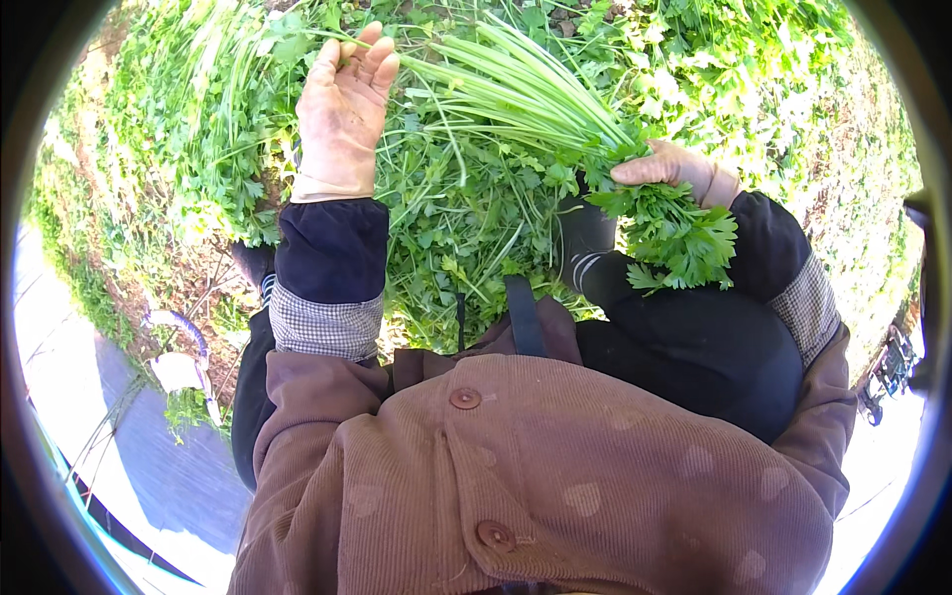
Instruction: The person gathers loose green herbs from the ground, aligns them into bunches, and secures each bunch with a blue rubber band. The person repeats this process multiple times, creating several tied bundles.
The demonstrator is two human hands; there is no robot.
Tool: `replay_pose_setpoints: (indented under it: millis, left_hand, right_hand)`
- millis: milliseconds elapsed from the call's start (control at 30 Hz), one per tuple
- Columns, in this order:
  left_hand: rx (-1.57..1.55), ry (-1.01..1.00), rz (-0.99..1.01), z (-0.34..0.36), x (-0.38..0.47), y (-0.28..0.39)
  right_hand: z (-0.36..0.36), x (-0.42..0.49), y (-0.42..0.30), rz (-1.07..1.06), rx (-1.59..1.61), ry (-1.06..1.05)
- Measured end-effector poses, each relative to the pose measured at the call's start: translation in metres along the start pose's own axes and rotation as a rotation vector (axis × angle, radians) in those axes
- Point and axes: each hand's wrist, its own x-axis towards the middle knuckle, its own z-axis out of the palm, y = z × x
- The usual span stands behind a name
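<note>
My right hand is closed around the leafy end of a bunch of green leafy stalks, which look like celery or parsley. The bare stalks point up and left, and the leaves hang below the hand over my knee. My left hand is raised at the upper left, palm up and fingers curled, with a thin green stem lying across its fingers. Both hands appear to wear thin, soiled light gloves. Cut stems and leaves cover the ground between my arms.
Growing or heaped greens lie at the left, with more leafy plants at the upper right. A white and purple object rests on the soil at lower left, beside a grey sheet. My bent knee is under the right arm.
</note>
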Motion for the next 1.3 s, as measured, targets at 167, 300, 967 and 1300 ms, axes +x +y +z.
replay_pose_setpoints:
  millis: [167, 300, 967, 1300]
  left_hand:
    - [0.434, 0.228, 0.610, -0.021, 0.037, 0.042]
    - [1.521, 0.708, 0.605, -0.049, 0.034, 0.074]
    - [1.713, -0.999, 0.707, 0.021, -0.003, -0.095]
    - [1.304, -0.312, 0.933, -0.025, 0.045, -0.005]
  right_hand:
    - [-0.019, 0.002, 0.013, -0.141, -0.235, -0.055]
    - [-0.016, -0.005, 0.010, -0.154, -0.293, 0.033]
    - [-0.009, -0.002, -0.007, 0.083, 0.008, -0.019]
    - [-0.009, -0.014, -0.011, -0.014, -0.067, 0.015]
